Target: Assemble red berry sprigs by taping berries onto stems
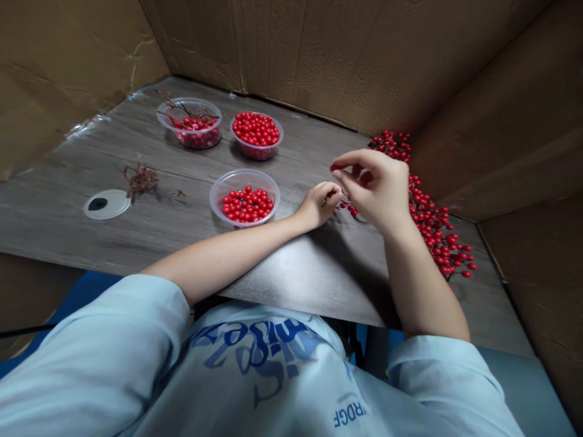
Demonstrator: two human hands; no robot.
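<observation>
My right hand (pixel 378 185) is raised over the table, thumb and forefinger pinched on a red berry (pixel 336 167). Beside it, lower and to the left, my left hand (pixel 320 203) is closed around the thin stem of a berry sprig (pixel 350 209), whose few red berries hang between the two hands. The stem inside the left fingers is mostly hidden. Left of that hand stands a clear plastic bowl (pixel 217 206) with loose red berries in its bottom. Many berry branches (pixel 432 227) lie to the right, partly behind my right forearm.
Farther back stand a fuller bowl of berries (pixel 257 130) and a bowl (pixel 166 115) holding berries and twigs. At the left lie bare brown stems (pixel 140 179) and a flat round lid (pixel 116 206) with a dark spot. Cardboard walls (pixel 291 54) enclose the grey table (pixel 182 176).
</observation>
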